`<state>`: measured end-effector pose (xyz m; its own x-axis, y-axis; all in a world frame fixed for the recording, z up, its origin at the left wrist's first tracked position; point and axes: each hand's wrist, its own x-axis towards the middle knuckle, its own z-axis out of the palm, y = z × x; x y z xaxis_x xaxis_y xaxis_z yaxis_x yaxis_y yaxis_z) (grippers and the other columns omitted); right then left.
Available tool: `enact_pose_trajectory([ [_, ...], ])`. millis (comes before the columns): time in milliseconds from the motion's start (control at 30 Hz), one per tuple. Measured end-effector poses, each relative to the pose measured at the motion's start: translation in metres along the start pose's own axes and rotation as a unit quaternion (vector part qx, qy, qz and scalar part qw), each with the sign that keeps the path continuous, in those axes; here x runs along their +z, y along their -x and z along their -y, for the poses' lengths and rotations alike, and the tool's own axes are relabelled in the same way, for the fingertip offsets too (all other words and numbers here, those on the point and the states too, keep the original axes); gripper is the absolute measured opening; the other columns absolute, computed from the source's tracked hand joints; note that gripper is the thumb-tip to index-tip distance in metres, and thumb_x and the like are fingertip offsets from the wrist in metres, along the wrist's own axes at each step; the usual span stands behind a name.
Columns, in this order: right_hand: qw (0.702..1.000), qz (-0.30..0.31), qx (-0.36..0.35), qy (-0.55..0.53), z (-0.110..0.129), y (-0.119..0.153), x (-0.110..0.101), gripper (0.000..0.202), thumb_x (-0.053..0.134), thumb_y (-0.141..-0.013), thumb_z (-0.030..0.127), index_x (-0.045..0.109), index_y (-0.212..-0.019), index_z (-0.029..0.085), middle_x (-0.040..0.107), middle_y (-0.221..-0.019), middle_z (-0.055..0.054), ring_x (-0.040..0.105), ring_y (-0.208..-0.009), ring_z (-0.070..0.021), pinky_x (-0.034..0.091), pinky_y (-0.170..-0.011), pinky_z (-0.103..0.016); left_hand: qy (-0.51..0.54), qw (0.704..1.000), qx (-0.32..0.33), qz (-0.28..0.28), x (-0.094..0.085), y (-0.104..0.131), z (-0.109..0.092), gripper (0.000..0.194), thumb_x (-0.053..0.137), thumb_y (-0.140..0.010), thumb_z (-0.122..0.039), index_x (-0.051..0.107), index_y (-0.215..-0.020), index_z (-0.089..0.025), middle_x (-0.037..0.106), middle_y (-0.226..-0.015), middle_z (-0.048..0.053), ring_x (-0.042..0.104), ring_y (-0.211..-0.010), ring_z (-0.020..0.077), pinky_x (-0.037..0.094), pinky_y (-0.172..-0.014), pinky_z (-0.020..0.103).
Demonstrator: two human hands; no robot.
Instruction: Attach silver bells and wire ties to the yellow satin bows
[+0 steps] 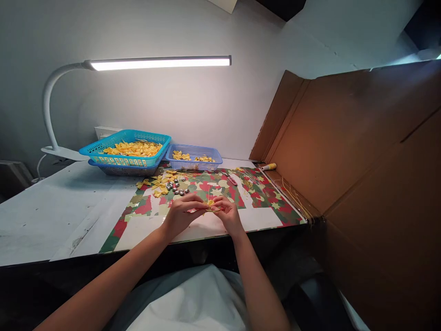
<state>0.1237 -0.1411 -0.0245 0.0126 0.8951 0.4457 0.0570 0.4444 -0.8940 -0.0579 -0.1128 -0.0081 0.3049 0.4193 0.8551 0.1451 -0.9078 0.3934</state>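
Note:
Above the near part of the table, my left hand [186, 211] and my right hand [226, 214] meet with their fingertips pinched. Between them is a small yellow ribbon bow [210, 202], partly covered by the fingers. Both hands are closed on it. A thin cord seems to run by the fingertips, too fine to make out fully. Just beyond my left hand lie several round silver bells [177, 185]. Loose yellow bows [159, 185] are scattered beside the bells.
A turquoise basket [126, 161] full of yellow bows sits on a blue one at the back. Beside it stands a smaller blue basket [195, 164]. A lit lamp [161, 63] hangs overhead. Cardboard [361, 138] walls the right side, near a thread spool [269, 167] and pink cutter [232, 180].

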Motion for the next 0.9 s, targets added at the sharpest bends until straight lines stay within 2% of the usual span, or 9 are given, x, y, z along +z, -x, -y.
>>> enact_pose_trajectory([
  [133, 0.999, -0.020, -0.028, 0.037, 0.0036, 0.0015, 0.0017, 0.012, 0.073, -0.074, 0.033, 0.074, -0.068, 0.023, 0.065, -0.088, -0.005, 0.061, -0.094, -0.0240, 0.046, -0.088, -0.039, 0.004, 1.000, -0.012, 0.005, -0.0003, -0.0005, -0.0019, 0.015, 0.069, -0.090, -0.031, 0.079, -0.082, -0.023, 0.072, -0.074, 0.003, 0.066, -0.065, 0.0139, 0.056, -0.059, 0.024],
  [233, 0.995, -0.059, -0.054, 0.064, 0.0062, 0.0036, 0.0014, 0.010, 0.070, -0.076, 0.029, 0.071, -0.067, 0.023, 0.065, -0.088, -0.004, 0.058, -0.093, -0.0231, 0.043, -0.092, -0.040, 0.007, 1.000, -0.029, 0.002, -0.0004, -0.0016, -0.0051, 0.013, 0.069, -0.089, -0.029, 0.078, -0.082, -0.022, 0.071, -0.077, 0.003, 0.066, -0.067, 0.0133, 0.057, -0.061, 0.023],
  [333, 0.990, -0.091, -0.073, 0.075, 0.0065, 0.0048, 0.0011, 0.013, 0.067, -0.078, 0.029, 0.068, -0.066, 0.023, 0.065, -0.089, -0.005, 0.058, -0.093, -0.0228, 0.044, -0.092, -0.040, 0.017, 0.999, -0.052, 0.006, 0.0002, -0.0025, -0.0082, 0.012, 0.068, -0.089, -0.025, 0.076, -0.082, -0.020, 0.069, -0.078, 0.003, 0.065, -0.067, 0.0121, 0.057, -0.056, 0.020],
  [533, 0.990, -0.078, -0.083, 0.082, 0.0048, 0.0035, 0.0064, 0.013, 0.067, -0.078, 0.028, 0.068, -0.066, 0.023, 0.071, -0.096, -0.006, 0.064, -0.098, -0.0239, 0.047, -0.092, -0.040, 0.043, 0.994, -0.093, 0.025, 0.0019, -0.0028, -0.0090, 0.010, 0.068, -0.086, -0.023, 0.074, -0.079, -0.020, 0.067, -0.076, 0.001, 0.065, -0.065, 0.0109, 0.057, -0.052, 0.017],
  [700, 0.989, -0.077, -0.082, 0.091, 0.0031, 0.0014, 0.0092, 0.013, 0.068, -0.076, 0.027, 0.068, -0.063, 0.023, 0.072, -0.080, -0.005, 0.067, -0.084, -0.0234, 0.050, -0.086, -0.040, 0.060, 0.988, -0.139, 0.025, 0.0027, -0.0010, -0.0060, 0.010, 0.069, -0.084, -0.026, 0.073, -0.078, -0.020, 0.067, -0.077, 0.002, 0.064, -0.066, 0.0124, 0.059, -0.054, 0.020],
  [800, 0.989, -0.081, -0.083, 0.096, 0.0024, 0.0012, 0.0095, 0.014, 0.067, -0.076, 0.027, 0.068, -0.063, 0.022, 0.072, -0.077, -0.005, 0.067, -0.080, -0.0228, 0.051, -0.080, -0.039, 0.067, 0.982, -0.173, 0.022, 0.0034, 0.0004, -0.0046, 0.009, 0.072, -0.082, -0.029, 0.072, -0.083, -0.020, 0.068, -0.076, 0.002, 0.065, -0.067, 0.0140, 0.060, -0.056, 0.023],
  [900, 0.987, -0.087, -0.084, 0.102, 0.0027, 0.0022, 0.0102, 0.013, 0.067, -0.076, 0.026, 0.068, -0.063, 0.023, 0.072, -0.076, -0.004, 0.066, -0.079, -0.0223, 0.051, -0.076, -0.037, 0.083, 0.974, -0.211, 0.020, 0.0045, 0.0015, -0.0033, 0.021, 0.076, -0.079, -0.032, 0.070, -0.095, -0.020, 0.069, -0.076, 0.001, 0.067, -0.067, 0.0150, 0.060, -0.058, 0.025],
])
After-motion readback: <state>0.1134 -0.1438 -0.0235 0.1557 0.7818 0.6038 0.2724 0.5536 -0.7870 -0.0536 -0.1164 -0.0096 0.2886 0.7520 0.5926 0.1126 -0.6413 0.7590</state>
